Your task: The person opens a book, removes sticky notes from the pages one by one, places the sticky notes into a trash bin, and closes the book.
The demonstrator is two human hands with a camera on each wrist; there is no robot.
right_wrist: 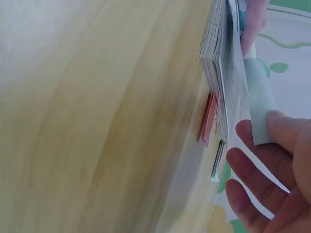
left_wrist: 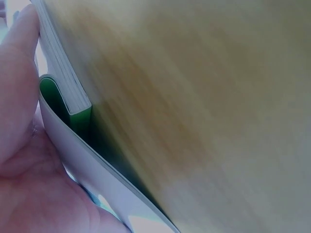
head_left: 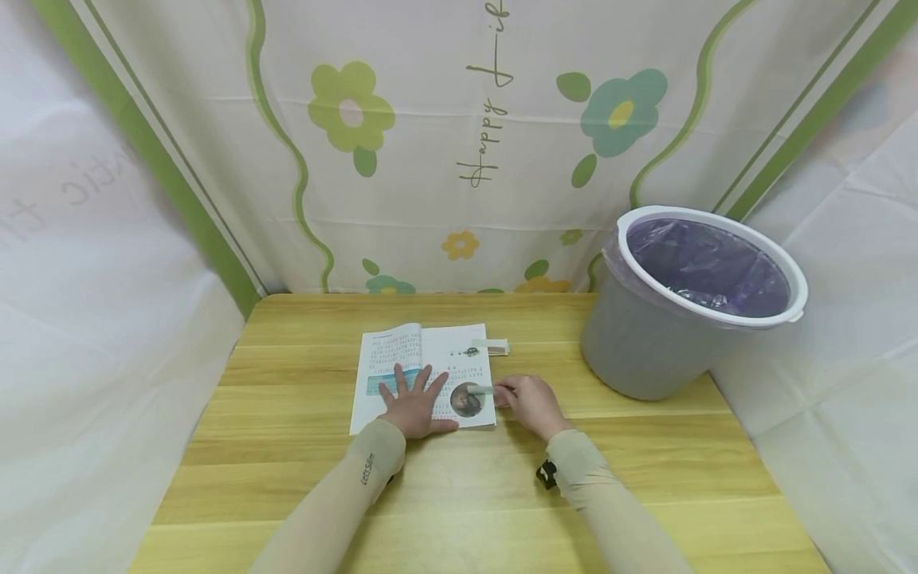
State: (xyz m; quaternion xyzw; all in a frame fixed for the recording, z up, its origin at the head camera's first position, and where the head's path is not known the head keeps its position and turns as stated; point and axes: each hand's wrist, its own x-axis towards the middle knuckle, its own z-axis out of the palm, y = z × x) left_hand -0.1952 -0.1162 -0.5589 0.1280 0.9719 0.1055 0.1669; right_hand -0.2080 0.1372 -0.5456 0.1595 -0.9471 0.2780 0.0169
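An open book (head_left: 390,347) lies on the wooden table, with printed text and a round picture near its lower right corner. My left hand (head_left: 414,408) rests across the pages, palm down and fingers spread. At the book's right edge, my right hand (head_left: 531,402) pinches a pale green paper strip (right_wrist: 260,97) between thumb and index finger, while its other fingers are loosely bent. The strip's far end overlaps the round picture. Pinkish-red tabs (right_wrist: 208,121) jut from the page edges below the strip in the right wrist view. The left wrist view shows the book's green spine (left_wrist: 80,121).
A grey bin (head_left: 634,343) with a white rim and a purple liner stands at the table's back right. Pale tabs (head_left: 498,347) stick out from the book's upper right side. A floral curtain (head_left: 430,191) hangs behind the wooden table (head_left: 287,446).
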